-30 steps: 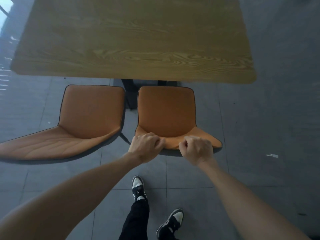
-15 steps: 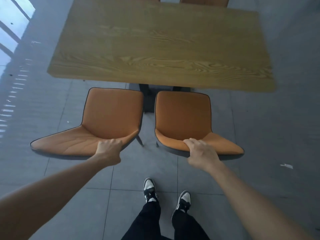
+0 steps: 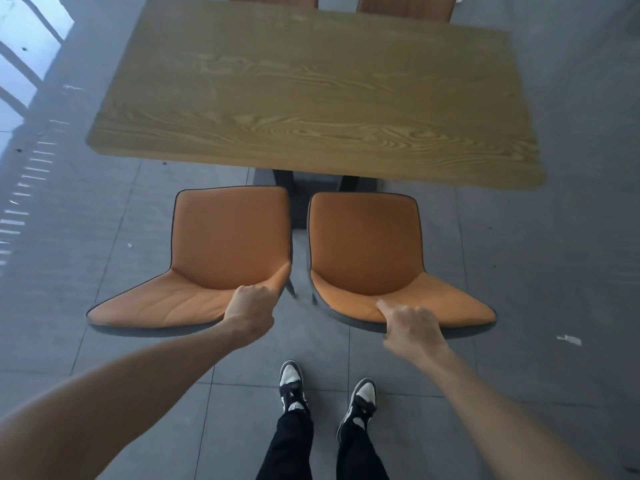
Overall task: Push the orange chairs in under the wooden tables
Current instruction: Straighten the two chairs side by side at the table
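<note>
Left hand (image 3: 250,311): curled over the backrest top of the left orange chair (image 3: 221,258), arm extended. Right hand (image 3: 410,327): clasping the backrest top of the right orange chair (image 3: 367,251), thumb forward. Chairs: smooth padded shells, dark piping, side by side before the grained wooden table (image 3: 311,95), seats not under it.

Head view, steeply down, close overhead.

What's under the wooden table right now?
Under the wooden table, only dark base legs show at its near edge. Both near orange chairs, left and right, sit wholly outside it. The tabletop hides the rest of the base and the floor beneath.
</note>
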Demonstrator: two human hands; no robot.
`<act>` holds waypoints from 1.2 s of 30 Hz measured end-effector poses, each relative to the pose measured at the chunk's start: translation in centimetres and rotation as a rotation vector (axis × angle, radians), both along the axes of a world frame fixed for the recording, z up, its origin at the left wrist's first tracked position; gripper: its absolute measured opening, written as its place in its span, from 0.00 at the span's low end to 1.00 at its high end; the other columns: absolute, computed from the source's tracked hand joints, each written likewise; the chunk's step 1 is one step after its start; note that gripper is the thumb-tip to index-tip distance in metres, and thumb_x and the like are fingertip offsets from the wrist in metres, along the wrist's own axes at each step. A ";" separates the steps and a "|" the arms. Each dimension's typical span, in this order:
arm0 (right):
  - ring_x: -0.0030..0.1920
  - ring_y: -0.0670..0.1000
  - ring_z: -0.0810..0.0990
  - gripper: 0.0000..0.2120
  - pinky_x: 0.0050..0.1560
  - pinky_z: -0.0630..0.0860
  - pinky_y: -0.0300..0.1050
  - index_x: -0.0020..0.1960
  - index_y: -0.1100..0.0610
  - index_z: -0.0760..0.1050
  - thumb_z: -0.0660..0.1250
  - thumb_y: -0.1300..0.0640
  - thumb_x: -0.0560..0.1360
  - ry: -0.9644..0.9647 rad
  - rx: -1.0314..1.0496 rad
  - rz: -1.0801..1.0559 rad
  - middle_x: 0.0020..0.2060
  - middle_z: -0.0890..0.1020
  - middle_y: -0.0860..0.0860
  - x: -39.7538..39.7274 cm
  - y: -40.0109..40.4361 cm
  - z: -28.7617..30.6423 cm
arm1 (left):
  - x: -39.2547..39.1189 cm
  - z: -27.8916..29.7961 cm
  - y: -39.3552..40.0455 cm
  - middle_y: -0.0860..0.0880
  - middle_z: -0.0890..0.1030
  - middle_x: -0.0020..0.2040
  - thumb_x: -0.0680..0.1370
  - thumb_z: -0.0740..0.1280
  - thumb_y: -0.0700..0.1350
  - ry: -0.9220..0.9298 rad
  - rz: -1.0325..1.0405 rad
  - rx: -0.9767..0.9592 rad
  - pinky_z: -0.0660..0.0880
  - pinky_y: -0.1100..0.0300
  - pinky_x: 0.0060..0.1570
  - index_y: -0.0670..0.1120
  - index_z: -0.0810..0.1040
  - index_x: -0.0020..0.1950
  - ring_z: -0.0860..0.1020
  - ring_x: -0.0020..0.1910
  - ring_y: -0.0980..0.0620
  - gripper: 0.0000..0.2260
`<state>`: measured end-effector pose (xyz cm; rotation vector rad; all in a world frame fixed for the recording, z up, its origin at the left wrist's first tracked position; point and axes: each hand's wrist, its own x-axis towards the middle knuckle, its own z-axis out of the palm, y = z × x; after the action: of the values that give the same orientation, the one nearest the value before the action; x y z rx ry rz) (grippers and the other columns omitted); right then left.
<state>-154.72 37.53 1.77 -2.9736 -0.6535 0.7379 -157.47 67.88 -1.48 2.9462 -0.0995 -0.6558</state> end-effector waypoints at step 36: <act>0.43 0.53 0.82 0.24 0.41 0.78 0.47 0.58 0.51 0.78 0.66 0.59 0.62 -0.033 0.070 0.012 0.44 0.84 0.48 0.5 2.5 -0.9 | -6.3 -0.1 4.0 0.53 0.81 0.34 0.61 0.69 0.45 -0.109 -0.107 -0.006 0.76 0.57 0.29 0.49 0.80 0.42 0.81 0.33 0.47 0.10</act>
<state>-154.26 40.03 0.90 -2.9272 -0.6849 0.6537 -163.73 71.86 -1.53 2.9867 -0.2703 -0.5059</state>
